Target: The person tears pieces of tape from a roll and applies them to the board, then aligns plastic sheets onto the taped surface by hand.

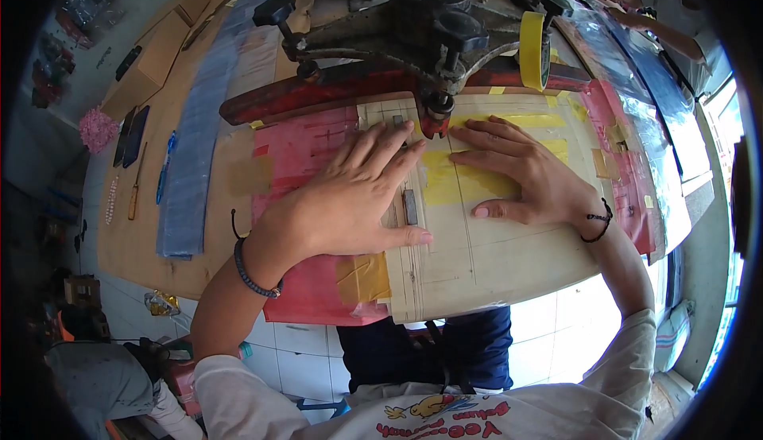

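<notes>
My left hand (362,178) lies spread on the work board (517,269), left of the machine's red-tipped head (435,122). Its fingertips reach near that head, and its thumb points right below a small grey metal block (410,207). To the right, my right hand (517,166) rests with fingers apart over yellow tape (445,182) on the board. Red sheeting (298,281) covers the board under and beside my left wrist. Neither hand holds anything that I can see.
Behind the hands stands the black machine arm (366,38) with a red bar (318,90) and a yellow tape roll (532,50). Plastic sheets (195,162), a blue pen (166,166) and phones lie left. A co-worker's arm (671,38) is at upper right.
</notes>
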Tool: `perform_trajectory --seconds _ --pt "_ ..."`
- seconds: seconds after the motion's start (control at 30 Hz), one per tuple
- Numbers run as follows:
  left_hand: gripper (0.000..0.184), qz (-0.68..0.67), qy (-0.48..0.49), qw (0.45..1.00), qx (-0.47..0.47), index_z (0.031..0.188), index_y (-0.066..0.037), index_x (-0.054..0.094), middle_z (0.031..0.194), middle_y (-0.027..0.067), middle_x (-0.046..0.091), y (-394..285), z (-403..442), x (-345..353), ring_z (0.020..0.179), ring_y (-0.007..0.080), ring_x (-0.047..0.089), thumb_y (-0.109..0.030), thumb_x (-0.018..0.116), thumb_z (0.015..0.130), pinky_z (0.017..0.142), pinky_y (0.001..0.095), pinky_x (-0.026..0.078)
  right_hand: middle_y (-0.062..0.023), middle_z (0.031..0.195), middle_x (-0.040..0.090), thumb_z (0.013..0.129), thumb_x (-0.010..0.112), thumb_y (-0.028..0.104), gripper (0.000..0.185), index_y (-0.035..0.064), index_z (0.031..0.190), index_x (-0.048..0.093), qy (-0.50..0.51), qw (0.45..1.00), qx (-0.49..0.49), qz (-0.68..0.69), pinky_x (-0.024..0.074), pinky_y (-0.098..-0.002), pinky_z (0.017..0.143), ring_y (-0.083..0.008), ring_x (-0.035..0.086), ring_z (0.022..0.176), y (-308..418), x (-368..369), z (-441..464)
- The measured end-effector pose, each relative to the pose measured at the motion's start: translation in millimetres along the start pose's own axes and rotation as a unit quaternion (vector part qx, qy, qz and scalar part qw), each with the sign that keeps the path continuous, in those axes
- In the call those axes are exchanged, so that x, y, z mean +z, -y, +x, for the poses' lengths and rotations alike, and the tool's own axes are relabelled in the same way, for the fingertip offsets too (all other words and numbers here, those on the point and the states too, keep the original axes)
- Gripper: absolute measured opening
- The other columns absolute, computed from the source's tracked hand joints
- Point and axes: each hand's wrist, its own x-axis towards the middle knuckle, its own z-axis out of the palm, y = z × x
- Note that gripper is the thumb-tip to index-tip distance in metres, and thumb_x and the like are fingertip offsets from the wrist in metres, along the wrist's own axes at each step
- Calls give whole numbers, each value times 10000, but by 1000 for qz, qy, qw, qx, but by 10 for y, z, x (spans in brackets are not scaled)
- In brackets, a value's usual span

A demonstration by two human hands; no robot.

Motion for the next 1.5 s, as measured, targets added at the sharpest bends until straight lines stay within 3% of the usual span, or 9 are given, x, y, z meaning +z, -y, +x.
perform_trajectory --seconds 0.53,0.83,1.0,1.1,1.2,1.27,1.33,1.37,1.5 --pt "1084 2 7 1000 -5 1563 45 240 1625 274 182 -10 11 -3 1490 484 205 -715 603 881 1228 569 227 -166 1517 509 898 719 315 537 63 1362 619 -13 999 -9 37 323 -522 1198 -387 432 1423 1 -2 17" --pt "1214 -21 163 983 -86 1616 -15 108 1682 250 48 -113 183 -242 1543 474 64 -795 598 826 1248 549 179 -86 1209 690 867 721 157 177 83 1028 732 -161 983 -39 -74 470 -439 1035 -286 624 1136 540 -130 -297" --pt "1026 -43 42 995 -73 1594 -19 226 1663 240 165 -484 -325 -429 1541 434 138 -641 652 897 1239 511 233 -49 730 670 881 763 101 30 72 875 766 -188 957 61 212 502 -348 695 -216 630 696 1428 -249 -1375" --pt "853 -178 -42 983 8 1524 8 383 1601 208 341 -815 -911 -460 1487 383 326 -500 704 920 1209 469 316 -79 703 709 981 669 208 317 2 742 699 -243 805 182 510 500 -268 539 -129 651 544 1494 674 -2268" --pt "672 -436 -14 897 72 1451 11 498 1452 159 552 -1139 -1405 -169 1361 303 524 -318 759 927 1142 418 408 -50 699 685 1023 631 301 364 -20 869 707 -292 681 484 465 508 -259 621 -95 617 629 1589 1776 -2604" --pt "581 -530 44 835 142 1420 1 539 1318 155 640 -1215 -1510 216 1238 275 614 -270 742 948 1078 388 469 -97 873 690 981 688 290 275 18 1007 717 -224 702 527 424 524 -317 771 -185 646 815 1768 2354 -2741" --pt "549 -590 139 790 98 1408 6 549 1295 140 655 -1278 -1543 665 1215 236 621 -323 683 988 1063 368 471 -153 1068 627 912 760 300 305 88 1124 704 -127 825 469 290 486 -392 932 -295 594 1041 1924 2529 -2712" --pt "540 -617 185 761 76 1401 8 554 1284 132 662 -1330 -1554 908 1204 216 624 -350 654 1009 1055 358 472 -191 1171 557 862 801 326 362 127 1145 692 -131 798 501 310 417 -444 1036 -382 507 1154 1987 2513 -2609" --pt "455 -671 225 705 -44 1341 6 593 1106 57 683 -1607 -1428 1928 1019 133 638 -335 610 1040 931 285 516 -205 1201 565 855 800 373 491 134 1247 627 -106 851 462 226 430 -455 1048 -406 510 1179 1733 2697 -2471"
